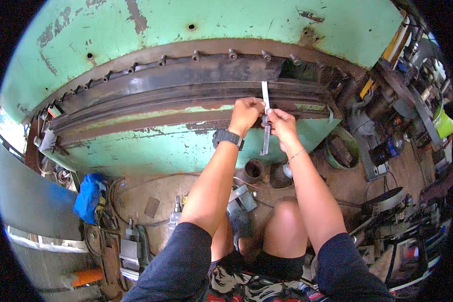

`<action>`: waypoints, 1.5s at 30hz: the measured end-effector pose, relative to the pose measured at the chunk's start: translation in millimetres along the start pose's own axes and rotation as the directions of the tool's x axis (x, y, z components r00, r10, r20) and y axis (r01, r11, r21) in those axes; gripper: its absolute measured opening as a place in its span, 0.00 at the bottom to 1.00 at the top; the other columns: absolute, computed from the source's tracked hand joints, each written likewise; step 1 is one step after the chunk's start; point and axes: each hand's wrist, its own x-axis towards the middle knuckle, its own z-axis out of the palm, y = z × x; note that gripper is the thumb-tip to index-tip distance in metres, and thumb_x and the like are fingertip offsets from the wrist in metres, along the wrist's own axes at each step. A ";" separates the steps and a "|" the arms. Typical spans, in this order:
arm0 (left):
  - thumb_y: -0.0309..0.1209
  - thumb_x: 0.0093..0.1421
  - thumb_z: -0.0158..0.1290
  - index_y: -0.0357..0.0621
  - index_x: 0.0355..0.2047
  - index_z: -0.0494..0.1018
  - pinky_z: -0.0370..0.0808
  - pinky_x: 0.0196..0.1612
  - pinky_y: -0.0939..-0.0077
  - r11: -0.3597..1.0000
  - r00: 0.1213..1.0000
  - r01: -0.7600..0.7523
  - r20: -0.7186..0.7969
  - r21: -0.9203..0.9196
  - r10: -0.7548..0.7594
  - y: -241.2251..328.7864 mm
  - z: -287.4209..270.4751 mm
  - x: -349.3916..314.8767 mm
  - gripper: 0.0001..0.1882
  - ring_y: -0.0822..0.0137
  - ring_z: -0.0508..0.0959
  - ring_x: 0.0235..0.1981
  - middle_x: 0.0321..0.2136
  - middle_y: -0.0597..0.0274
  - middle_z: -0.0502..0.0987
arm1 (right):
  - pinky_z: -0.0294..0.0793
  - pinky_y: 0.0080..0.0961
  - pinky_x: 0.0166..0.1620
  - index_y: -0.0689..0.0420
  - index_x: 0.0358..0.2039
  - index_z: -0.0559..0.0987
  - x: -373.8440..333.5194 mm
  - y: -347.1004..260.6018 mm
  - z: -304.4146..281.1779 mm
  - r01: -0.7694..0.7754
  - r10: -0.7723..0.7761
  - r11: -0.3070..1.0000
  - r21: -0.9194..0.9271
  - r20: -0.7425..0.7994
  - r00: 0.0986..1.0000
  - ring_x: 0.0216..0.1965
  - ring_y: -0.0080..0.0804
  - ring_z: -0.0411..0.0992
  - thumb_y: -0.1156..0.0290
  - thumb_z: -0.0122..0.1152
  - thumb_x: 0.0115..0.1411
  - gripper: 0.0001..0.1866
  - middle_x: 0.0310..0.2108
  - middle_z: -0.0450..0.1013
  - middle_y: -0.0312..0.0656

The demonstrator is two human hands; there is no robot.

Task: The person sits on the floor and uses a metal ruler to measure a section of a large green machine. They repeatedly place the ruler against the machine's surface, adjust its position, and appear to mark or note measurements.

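Note:
Both of my hands are at a narrow metal strip [265, 90], in front of the long dark die bed [186, 95] of a green press brake. The strip's upper part is bright white; its lower part is duller silver and ends in a small hook-like bend. My left hand [245, 115], with a black watch at the wrist, pinches the strip from the left. My right hand [283, 124] grips it from the right, slightly lower, fingers closed. Fingers cover the strip's middle, so I cannot tell whether it is one piece or two.
Bolts line the machine's dark upper clamp [196, 55]. Beneath the green front panel [151, 148] stand a rusty cylinder [253, 170] and a green bucket [343, 151]. A blue bag [89, 198] and cables lie left. Cluttered tools and a round black pan [385, 200] are right.

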 end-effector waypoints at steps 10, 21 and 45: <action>0.26 0.58 0.62 0.32 0.38 0.82 0.75 0.34 0.76 0.989 0.990 -0.058 -0.117 0.136 0.074 0.6 10.5 11.8 0.10 0.73 0.78 0.28 0.28 0.61 0.82 | 0.62 0.20 0.23 0.58 0.38 0.84 12.7 5.8 4.2 0.053 -0.054 0.998 -0.031 -0.028 0.998 0.21 0.16 0.65 0.66 0.61 0.69 0.09 0.23 0.72 0.27; 0.23 0.58 0.62 0.35 0.34 0.80 0.71 0.33 0.77 0.998 0.997 -0.055 -0.058 0.033 0.057 1.5 13.4 13.9 0.05 0.77 0.73 0.28 0.26 0.68 0.79 | 0.67 0.21 0.23 0.56 0.39 0.82 9.0 -16.6 -1.6 -0.069 0.068 0.993 -0.094 -0.011 0.998 0.26 0.23 0.77 0.64 0.59 0.70 0.09 0.28 0.77 0.33; 0.32 0.63 0.58 0.37 0.45 0.81 0.78 0.46 0.65 0.817 0.913 -0.373 0.020 0.439 0.407 19.6 93.1 9.2 0.14 0.54 0.84 0.43 0.42 0.43 0.83 | 0.68 0.27 0.35 0.63 0.33 0.80 -43.4 -88.3 -116.0 0.078 -0.195 0.917 -0.391 -0.269 0.943 0.29 0.22 0.70 0.61 0.61 0.68 0.16 0.24 0.74 0.34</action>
